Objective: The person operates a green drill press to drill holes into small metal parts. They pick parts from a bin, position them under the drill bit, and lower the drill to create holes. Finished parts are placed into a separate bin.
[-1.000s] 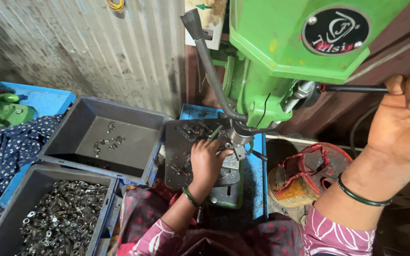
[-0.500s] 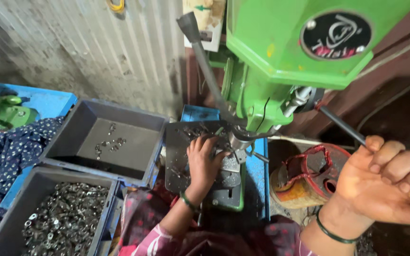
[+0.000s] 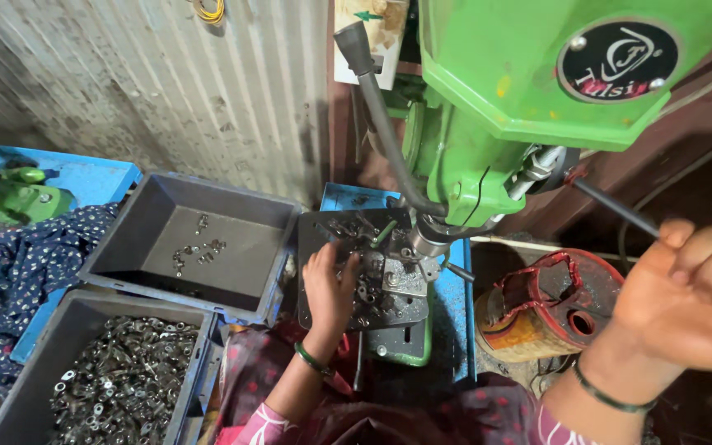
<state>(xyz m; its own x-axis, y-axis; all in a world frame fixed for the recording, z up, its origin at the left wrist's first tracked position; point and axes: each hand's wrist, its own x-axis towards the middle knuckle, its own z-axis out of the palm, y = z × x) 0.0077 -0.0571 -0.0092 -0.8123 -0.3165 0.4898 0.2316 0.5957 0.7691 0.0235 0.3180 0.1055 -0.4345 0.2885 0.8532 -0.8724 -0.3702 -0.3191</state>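
A green drill press stands over a dark work plate strewn with small metal parts. My left hand rests on that plate, fingers spread over the parts just left of the spindle. My right hand is closed around the black feed lever at the machine's right side, pulled low. Both wrists wear a dark bangle.
A grey bin holding a few metal pieces sits left of the plate. A second grey bin full of small metal rings is at lower left. A red and yellow can stands right of the plate. Blue patterned cloth lies far left.
My right hand has swung the feed lever down from high at the right to lower right. My left hand has stayed on the plate, shifting slightly among the parts.
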